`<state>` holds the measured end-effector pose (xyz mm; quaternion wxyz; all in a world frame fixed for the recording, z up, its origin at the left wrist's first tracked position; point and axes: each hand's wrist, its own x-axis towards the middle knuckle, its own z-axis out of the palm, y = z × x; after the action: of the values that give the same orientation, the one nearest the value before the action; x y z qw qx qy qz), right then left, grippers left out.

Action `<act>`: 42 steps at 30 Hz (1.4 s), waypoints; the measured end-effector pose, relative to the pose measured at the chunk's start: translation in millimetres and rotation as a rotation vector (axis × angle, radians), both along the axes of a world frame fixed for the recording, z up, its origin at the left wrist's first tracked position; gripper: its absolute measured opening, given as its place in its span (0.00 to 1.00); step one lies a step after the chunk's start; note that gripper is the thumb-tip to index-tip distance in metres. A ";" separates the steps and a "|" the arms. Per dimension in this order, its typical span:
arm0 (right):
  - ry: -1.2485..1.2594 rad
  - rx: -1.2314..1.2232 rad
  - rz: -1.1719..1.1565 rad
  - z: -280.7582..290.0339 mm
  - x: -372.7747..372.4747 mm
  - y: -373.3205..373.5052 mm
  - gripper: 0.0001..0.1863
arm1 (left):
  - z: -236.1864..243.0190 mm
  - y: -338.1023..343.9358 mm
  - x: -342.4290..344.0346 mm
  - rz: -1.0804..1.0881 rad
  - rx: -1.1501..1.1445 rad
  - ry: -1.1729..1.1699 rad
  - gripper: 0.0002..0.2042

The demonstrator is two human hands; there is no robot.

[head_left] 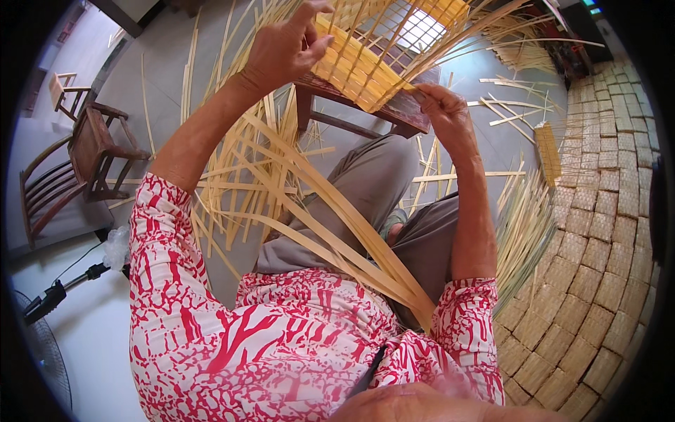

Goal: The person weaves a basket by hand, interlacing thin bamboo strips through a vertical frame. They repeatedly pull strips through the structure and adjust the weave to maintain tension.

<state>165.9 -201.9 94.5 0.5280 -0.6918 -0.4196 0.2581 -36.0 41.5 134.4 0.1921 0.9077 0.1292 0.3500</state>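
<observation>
A half-woven yellow bamboo basket rests on a small dark red wooden stool in front of my knees. Thin upright strips rise from its woven part. At its left edge is my left hand, with thumb and forefinger spread apart and nothing visible between them. My right hand is closed in a pinch at the basket's near right corner, on the end of a bamboo strip. Long loose strips fan out from the basket to the upper right. Several wide flat strips lie across my lap.
Loose bamboo strips litter the grey floor on the left. A bundle of thin strips lies by my right leg. Stacked woven pieces cover the right side. Wooden chairs and a fan stand at the left.
</observation>
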 end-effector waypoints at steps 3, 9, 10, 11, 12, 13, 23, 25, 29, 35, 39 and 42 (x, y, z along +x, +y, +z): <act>0.040 0.053 0.015 -2.7 2.0 -1.3 0.10 | 3.0 -2.6 11.6 -0.063 0.092 0.155 0.11; -0.040 0.011 0.011 -12.0 7.4 1.8 0.09 | 6.7 10.6 32.7 -0.112 0.003 0.278 0.06; -0.035 0.035 0.015 -14.7 7.7 2.3 0.09 | 8.2 10.5 32.6 -0.100 -0.034 0.327 0.06; -0.031 0.059 0.019 -17.5 7.8 2.9 0.09 | 5.5 11.7 32.7 -0.111 0.012 0.295 0.07; -0.035 0.083 0.027 -17.7 8.4 3.0 0.10 | 2.8 12.4 33.0 -0.125 0.009 0.269 0.07; -0.035 0.068 0.019 -17.3 7.7 2.3 0.10 | 0.0 12.9 33.0 -0.138 0.006 0.243 0.07; -0.031 0.001 -0.015 -8.7 6.1 2.6 0.10 | -20.9 21.3 26.1 -0.177 0.137 0.104 0.11; -0.085 -0.028 -0.033 -2.5 3.5 2.4 0.10 | -23.6 0.5 18.6 -0.114 -0.005 -0.013 0.17; -0.093 0.001 -0.048 -0.9 1.8 -1.8 0.09 | -52.9 -29.6 -8.1 -0.033 -0.208 -0.012 0.22; 0.012 0.085 -0.008 -2.6 -0.9 1.3 0.09 | -72.5 8.0 5.0 0.197 -0.371 -0.268 0.24; -0.015 0.068 -0.025 -7.2 3.1 0.9 0.08 | -72.4 11.1 13.3 0.130 -0.453 -0.241 0.25; -0.077 0.094 -0.035 -7.5 0.7 2.8 0.08 | -72.3 7.2 13.7 0.116 -0.470 -0.263 0.23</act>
<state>166.6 -199.1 87.0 0.5479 -0.6827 -0.4392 0.2021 -22.3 48.6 62.1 0.3921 0.7760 0.2327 0.4358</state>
